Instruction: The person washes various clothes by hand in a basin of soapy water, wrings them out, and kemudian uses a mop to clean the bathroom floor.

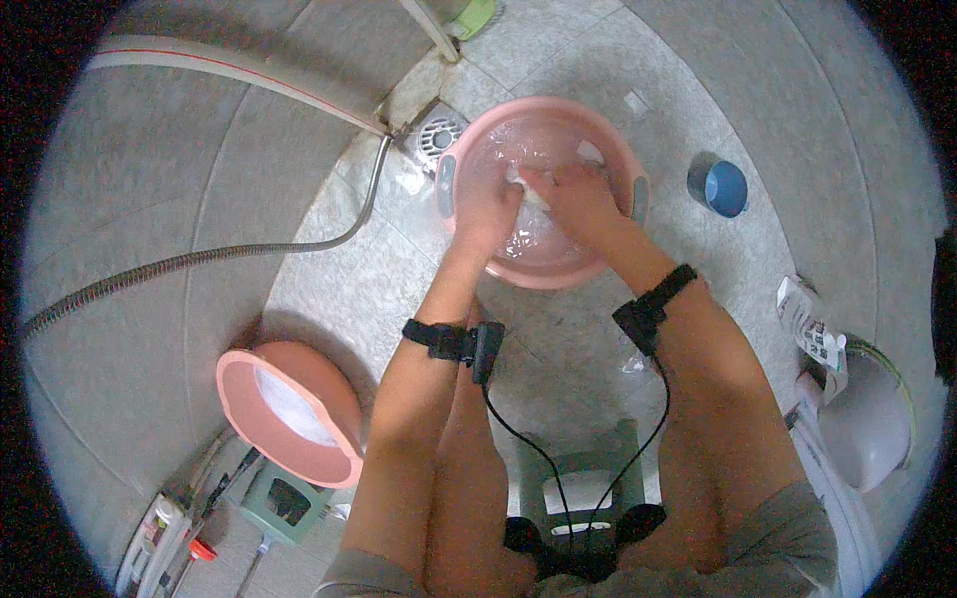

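Observation:
A round pink plastic basin with grey handle grips stands on the tiled floor before me, holding clear, rippling water. My left hand is down inside it, fingers bent around a wet white cloth. From the other side my right hand grips the same cloth, close against the left. Water and the hands hide much of the cloth, so its shape is unclear. Another small white piece shows in the water beyond my right hand. Black straps with cables circle both forearms.
A metal floor drain and flexible metal hose lie left of the basin. A blue cup is at right. Near my left leg, a tilted pink basin contains white suds. A white bin stands right, beside a printed packet.

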### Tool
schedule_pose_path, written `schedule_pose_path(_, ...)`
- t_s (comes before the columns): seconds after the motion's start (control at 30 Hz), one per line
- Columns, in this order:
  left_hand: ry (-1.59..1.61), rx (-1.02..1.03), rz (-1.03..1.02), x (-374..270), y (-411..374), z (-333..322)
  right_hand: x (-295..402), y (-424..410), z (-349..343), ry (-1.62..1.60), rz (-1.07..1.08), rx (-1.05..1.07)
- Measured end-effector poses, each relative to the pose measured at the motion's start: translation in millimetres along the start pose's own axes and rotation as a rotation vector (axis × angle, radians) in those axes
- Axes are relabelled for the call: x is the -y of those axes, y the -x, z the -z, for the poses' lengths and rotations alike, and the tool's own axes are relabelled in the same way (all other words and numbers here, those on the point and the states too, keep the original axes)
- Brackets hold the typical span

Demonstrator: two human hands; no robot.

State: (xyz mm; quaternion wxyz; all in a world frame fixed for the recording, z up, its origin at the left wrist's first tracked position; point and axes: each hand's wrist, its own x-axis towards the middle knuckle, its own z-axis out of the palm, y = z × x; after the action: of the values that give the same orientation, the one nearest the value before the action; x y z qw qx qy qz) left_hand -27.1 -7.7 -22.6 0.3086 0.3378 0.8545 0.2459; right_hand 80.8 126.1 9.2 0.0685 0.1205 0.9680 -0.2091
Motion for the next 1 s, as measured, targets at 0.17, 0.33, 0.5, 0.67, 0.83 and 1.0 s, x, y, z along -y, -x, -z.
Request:
schedule_pose_path(0.17, 0.881, 0.149, 0.548, -5.8, 3.4, -23.2, 21.7, -3.8, 29.3, -0.012, 0.014, -0.108)
schedule_pose_path(0.33, 1.822, 0.349, 0.791, -19.0, 5.8, -3.0, 54.5, 4.4, 38.7, -0.079, 0.095, -0.091)
schedule_pose_path(0.5, 2.016, 0.323, 0.543, -29.4, 22.6, 5.3, 89.5, 24.7, 59.5, -0.041, 0.274, -0.180)
schedule_pose_path(0.67, 1.938, 0.350, 0.341, -35.2, 24.4, 2.5, 86.4, 26.7, 46.0, -0.134, 0.167, -0.231)
schedule_pose_path(0.83, 1.854, 0.229, 0.682, -35.2, 15.0, -6.3, 36.8, 63.4, 67.0, -0.334, -0.059, -0.170)
schedule_pose_path(1.0, 1.371, -0.020, 0.736, -35.9, 5.1, -5.6, -17.3, 83.6, 63.8, -0.272, -0.293, -0.055)
